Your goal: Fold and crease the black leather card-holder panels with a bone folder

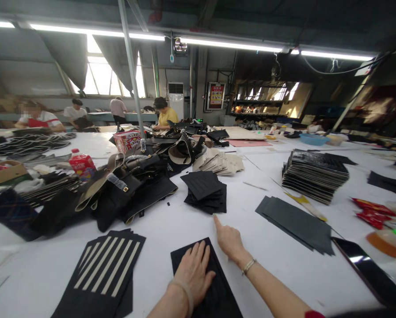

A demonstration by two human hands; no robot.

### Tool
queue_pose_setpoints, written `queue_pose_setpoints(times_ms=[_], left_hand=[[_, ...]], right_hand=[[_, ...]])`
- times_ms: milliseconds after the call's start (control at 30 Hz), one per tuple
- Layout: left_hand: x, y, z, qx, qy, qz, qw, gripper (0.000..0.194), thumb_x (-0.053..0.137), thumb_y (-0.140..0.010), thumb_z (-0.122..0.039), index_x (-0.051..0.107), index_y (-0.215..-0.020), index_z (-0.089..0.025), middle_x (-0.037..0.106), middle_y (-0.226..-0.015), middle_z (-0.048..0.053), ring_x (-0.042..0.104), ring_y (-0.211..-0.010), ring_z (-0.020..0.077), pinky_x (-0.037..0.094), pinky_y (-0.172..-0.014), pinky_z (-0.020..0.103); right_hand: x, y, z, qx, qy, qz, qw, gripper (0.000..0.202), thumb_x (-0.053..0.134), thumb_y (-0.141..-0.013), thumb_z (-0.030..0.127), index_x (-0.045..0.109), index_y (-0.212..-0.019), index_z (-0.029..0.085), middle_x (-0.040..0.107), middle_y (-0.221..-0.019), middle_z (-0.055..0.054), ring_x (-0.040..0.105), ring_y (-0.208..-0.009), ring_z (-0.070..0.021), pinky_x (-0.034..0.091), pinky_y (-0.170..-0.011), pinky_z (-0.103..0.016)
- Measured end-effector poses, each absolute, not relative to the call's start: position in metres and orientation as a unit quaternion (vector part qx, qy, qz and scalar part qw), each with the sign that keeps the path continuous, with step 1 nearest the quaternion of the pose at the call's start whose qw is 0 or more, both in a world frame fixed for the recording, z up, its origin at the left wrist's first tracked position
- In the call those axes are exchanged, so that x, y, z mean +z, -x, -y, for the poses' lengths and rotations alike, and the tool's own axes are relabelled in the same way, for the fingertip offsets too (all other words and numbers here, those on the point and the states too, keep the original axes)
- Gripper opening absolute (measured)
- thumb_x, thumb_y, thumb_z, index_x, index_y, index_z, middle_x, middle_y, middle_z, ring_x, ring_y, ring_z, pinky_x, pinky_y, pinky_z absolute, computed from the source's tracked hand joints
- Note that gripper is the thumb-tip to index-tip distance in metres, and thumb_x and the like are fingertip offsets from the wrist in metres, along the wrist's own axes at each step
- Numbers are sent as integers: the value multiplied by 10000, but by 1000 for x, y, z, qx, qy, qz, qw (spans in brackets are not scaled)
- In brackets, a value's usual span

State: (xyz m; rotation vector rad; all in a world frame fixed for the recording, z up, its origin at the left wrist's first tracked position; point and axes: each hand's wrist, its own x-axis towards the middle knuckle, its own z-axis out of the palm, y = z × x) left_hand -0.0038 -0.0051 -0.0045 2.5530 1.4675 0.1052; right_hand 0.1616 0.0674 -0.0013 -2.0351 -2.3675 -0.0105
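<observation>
Black panel [222,289] beneath the left hand [193,267], on a white table [161,229].
The left fingers are laid flat upon the panel, close together, with the thumb spread apart. The right hand [230,242] is held with index finger extended and the others curled; whether anything is gripped cannot be told. Black pieces [204,187] are piled just beyond the right fingertip; striped panels [108,265] are fanned left of the left fingers, grey sheets [294,225] right of the right.
</observation>
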Motion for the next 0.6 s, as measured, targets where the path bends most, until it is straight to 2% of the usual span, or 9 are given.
queue_pose_setpoints(times_ms=[67,100,167,200,233,300,367,467,600], left_hand=[[12,1,5,-11,-826,-561,61,514,489,-874,-422,509,-1268,-93,517,-1279,202,502,-1138,351,454,-864,449],[20,2,5,-29,-808,-586,51,440,518,-859,-383,583,-1165,-75,598,-1145,212,569,-1029,351,483,-789,436],[34,6,6,-44,-788,-612,50,303,497,-872,-324,658,-968,-85,668,-883,168,634,-837,312,498,-702,406],[38,9,8,-42,-785,-616,51,295,456,-895,-312,662,-934,-105,672,-828,142,640,-803,294,496,-701,401],[38,13,11,-34,-788,-613,49,309,419,-917,-321,653,-973,-129,675,-856,125,638,-828,282,490,-736,405],[27,20,20,-2,-824,-564,55,366,404,-930,-400,563,-1185,-190,640,-1102,106,590,-1011,278,440,-878,426],[5,24,29,43,-895,-436,87,595,469,-879,-529,340,-1388,-249,421,-1402,73,423,-1238,283,333,-1021,418],[-25,23,32,70,-913,-385,115,610,398,-921,-509,173,-1444,-292,208,-1495,14,244,-1348,260,245,-1087,420],[-31,13,17,90,-861,-487,116,545,287,-953,-520,184,-1438,-293,147,-1504,-8,165,-1370,258,184,-1113,464]], right_hand=[[5,-178,-59,3,683,730,24,500,228,-902,120,326,-1391,150,699,-791,-135,672,-742,-239,464,-629,-319],[8,-187,-51,6,694,719,30,488,203,-922,152,330,-1392,168,703,-793,-125,673,-741,-235,466,-631,-317],[12,-201,-27,23,702,710,52,473,178,-947,220,333,-1394,222,713,-829,-92,674,-759,-220,473,-645,-302],[12,-206,-12,38,701,709,71,470,174,-951,246,331,-1395,248,716,-844,-70,675,-763,-212,477,-647,-293],[10,-209,3,56,696,710,94,470,174,-952,265,329,-1395,265,719,-853,-51,676,-758,-206,482,-641,-283],[2,-212,31,93,682,712,140,472,180,-947,287,335,-1393,280,720,-870,-29,677,-727,-198,490,-610,-266],[-8,-211,52,116,669,715,167,475,196,-938,283,346,-1389,282,721,-880,-29,677,-682,-194,491,-565,-254],[-17,-202,63,132,656,723,172,483,197,-934,266,324,-1400,279,724,-837,-31,674,-646,-196,490,-532,-252],[-16,-183,47,114,669,722,135,507,132,-935,213,242,-1430,208,715,-741,-51,677,-669,-217,502,-586,-298]])
